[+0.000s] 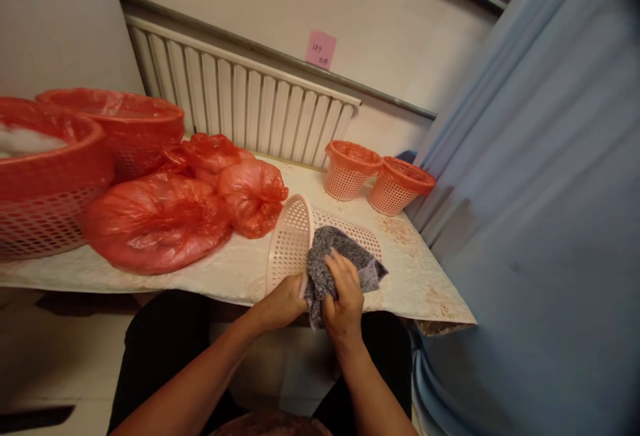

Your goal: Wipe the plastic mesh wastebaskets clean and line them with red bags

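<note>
A pale pink perforated plastic wastebasket (pixel 291 239) lies on its side at the front of the table, its mouth turned to the left. My left hand (pixel 283 303) is closed on the near part of its rim. In my right hand (pixel 345 287) is a bunched dark grey cloth (pixel 325 253), pressed against the basket's outer side near the rim. One corner of the cloth hangs below the rim and another spreads to the right. The cloth and my fingers hide part of the basket's wall.
Several red plastic bags, among them a full one (pixel 160 223), lie to the left by two large red-lined baskets (pixel 45 223). Two small red-lined wastebaskets (pixel 345 181) stand at the back right. A radiator (pixel 240 96) runs behind; a blue curtain (pixel 525 189) hangs right.
</note>
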Demonstrator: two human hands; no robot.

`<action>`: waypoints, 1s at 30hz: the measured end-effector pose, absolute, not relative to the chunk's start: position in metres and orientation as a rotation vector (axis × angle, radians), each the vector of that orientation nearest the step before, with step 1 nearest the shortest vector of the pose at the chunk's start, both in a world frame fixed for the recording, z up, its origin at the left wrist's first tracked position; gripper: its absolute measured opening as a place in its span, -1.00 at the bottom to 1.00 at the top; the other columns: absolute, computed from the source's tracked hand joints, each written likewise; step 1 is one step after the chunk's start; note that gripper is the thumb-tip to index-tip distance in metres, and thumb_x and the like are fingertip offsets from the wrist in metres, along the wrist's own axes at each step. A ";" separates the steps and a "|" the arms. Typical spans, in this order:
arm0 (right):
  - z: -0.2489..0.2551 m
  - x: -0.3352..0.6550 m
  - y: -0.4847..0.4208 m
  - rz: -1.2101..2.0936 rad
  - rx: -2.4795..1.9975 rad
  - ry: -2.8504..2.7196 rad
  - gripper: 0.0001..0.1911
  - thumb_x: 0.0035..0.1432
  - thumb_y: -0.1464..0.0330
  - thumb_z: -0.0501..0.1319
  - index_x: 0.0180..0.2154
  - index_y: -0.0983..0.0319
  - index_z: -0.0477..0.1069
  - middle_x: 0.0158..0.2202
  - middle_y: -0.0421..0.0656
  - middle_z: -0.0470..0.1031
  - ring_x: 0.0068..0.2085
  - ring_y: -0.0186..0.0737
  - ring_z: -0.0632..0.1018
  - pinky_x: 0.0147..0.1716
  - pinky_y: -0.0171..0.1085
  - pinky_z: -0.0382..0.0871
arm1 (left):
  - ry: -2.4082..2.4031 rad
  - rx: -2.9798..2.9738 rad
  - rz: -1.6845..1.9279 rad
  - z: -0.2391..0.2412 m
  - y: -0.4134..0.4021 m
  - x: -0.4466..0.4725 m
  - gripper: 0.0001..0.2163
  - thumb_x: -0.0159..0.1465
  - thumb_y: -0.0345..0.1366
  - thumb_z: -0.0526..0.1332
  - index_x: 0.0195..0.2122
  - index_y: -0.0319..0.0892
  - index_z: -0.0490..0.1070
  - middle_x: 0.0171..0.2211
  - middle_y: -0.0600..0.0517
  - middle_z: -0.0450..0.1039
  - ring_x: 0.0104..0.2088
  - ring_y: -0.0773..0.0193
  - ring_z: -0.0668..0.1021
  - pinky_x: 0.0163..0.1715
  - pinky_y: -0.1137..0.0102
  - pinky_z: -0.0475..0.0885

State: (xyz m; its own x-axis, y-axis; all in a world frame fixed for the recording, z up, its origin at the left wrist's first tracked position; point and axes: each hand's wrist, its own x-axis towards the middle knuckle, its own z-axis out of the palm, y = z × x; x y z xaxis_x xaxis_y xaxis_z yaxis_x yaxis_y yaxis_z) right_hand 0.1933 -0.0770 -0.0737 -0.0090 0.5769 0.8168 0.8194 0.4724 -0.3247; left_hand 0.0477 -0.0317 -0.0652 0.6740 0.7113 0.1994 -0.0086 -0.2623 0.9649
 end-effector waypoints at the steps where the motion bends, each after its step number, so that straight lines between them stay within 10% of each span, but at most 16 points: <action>1: -0.068 0.188 -0.076 -0.314 -1.195 -1.694 -0.25 -0.08 0.59 -0.03 0.20 0.17 0.26 0.19 -0.06 0.35 0.21 -0.07 0.34 0.15 0.07 0.27 | 0.580 1.725 0.735 -0.068 -0.033 0.046 -0.84 0.10 -0.44 0.14 -0.32 -0.22 0.48 -0.38 0.06 0.54 -0.26 0.21 0.51 -0.15 0.36 0.43; 30: -0.050 0.183 -0.053 -0.307 -1.227 -1.641 -0.30 -0.13 0.61 -0.02 0.09 0.20 0.36 0.08 -0.08 0.46 0.12 -0.11 0.42 0.11 -0.01 0.30 | 0.571 1.504 0.732 -0.072 -0.043 0.048 -0.68 0.09 -0.38 0.26 -0.09 -0.21 0.44 -0.21 0.01 0.55 -0.16 0.16 0.52 -0.05 0.29 0.43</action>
